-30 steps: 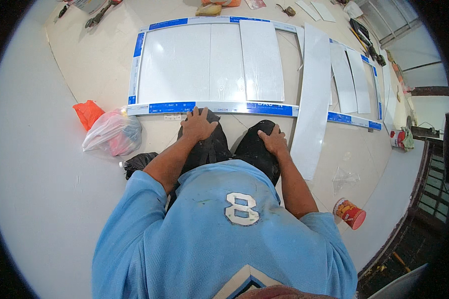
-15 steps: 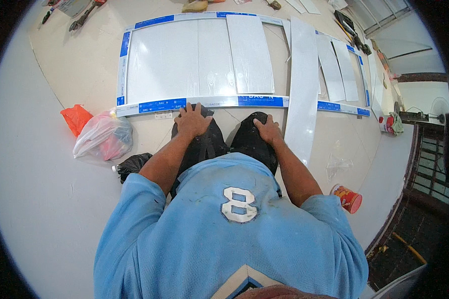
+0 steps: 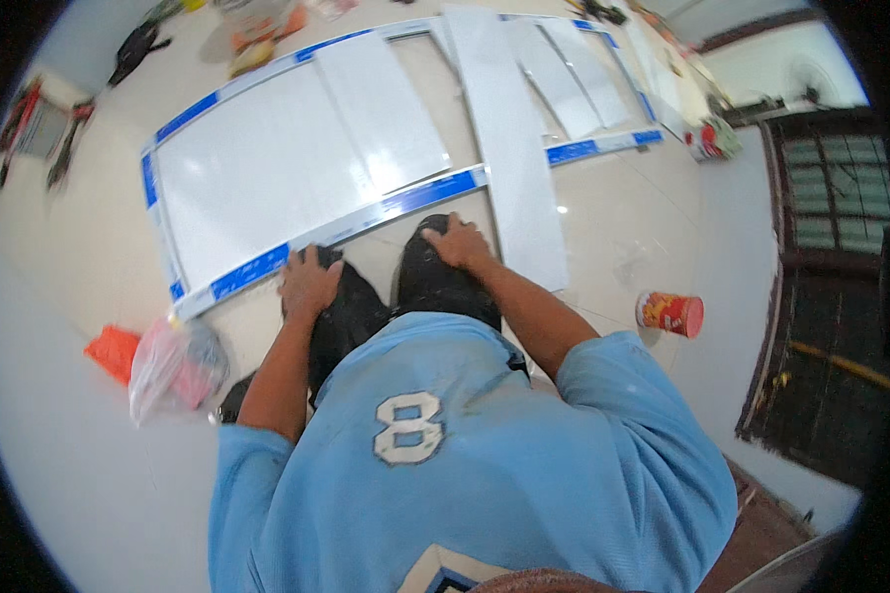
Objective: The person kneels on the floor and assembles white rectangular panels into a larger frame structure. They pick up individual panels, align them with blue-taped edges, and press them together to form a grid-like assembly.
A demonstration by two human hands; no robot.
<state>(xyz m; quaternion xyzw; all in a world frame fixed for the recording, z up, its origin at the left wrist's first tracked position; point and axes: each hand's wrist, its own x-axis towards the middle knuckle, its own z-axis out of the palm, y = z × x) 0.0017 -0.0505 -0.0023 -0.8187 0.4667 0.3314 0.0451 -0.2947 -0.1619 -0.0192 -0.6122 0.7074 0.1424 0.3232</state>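
My left hand [image 3: 309, 287] rests on my left knee, its fingers spread over the black trousers [image 3: 351, 311]. On the other knee lies my right hand [image 3: 458, 243], fingers stretched and holding nothing. Just beyond both knees, a long frame [image 3: 430, 196] with blue and white covering lies flat on the floor. White panels [image 3: 247, 158] fill its left part, while narrower strips [image 3: 556, 84] lie loosely at the right. One long white panel [image 3: 514, 148] lies across the frame and reaches toward me, to the right of my right hand.
A clear plastic bag [image 3: 173, 371] and an orange bag [image 3: 114, 352] lie at the left. A red tub [image 3: 669, 313] rests on its side at the right. Tools [image 3: 64, 143] lie far left, and a dark barred door [image 3: 831, 257] stands at the right.
The view has turned, so the frame now slants up to the right and the tub appears higher. Both hands stay on the knees.
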